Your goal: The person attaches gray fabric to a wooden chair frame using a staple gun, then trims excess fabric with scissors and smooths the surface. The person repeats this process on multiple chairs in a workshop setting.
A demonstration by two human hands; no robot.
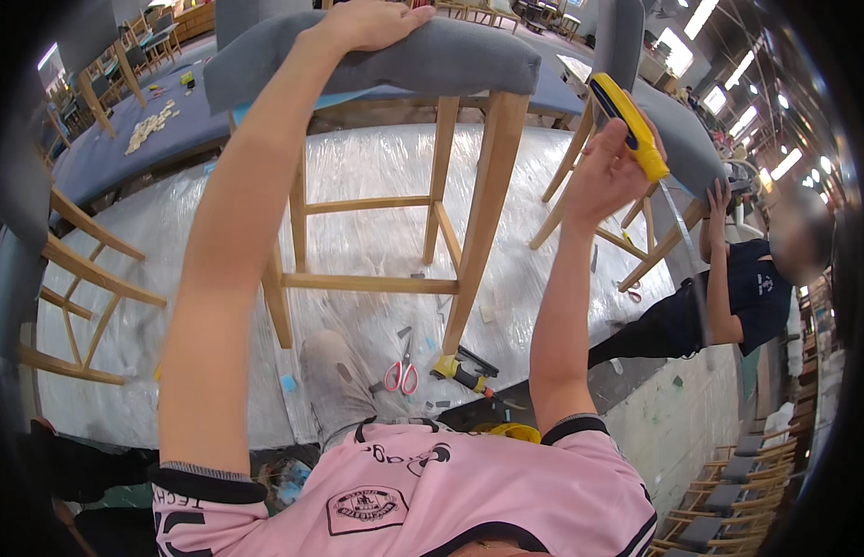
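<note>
A yellow-and-black utility knife (633,128) is gripped in my right hand (613,176), raised at the right. Its long thin blade (678,212) points downward and blurs at the far end. My left hand (371,25) rests flat on top of the grey upholstered seat (432,60) of a wooden chair, fingers stretched out; the frame's upper edge cuts off part of it. The chair's pale wooden legs (487,213) and crossbars stand in front of me. Light blue material (344,98) shows under the seat's edge.
Plastic film (357,241) covers the surface below. Red-handled scissors (402,371) and a yellow-and-black pneumatic tool (461,373) lie near my knee. More chairs stand left (97,260) and right (678,139), where a co-worker (743,278) touches one. Scraps lie on a blue-covered table (153,125).
</note>
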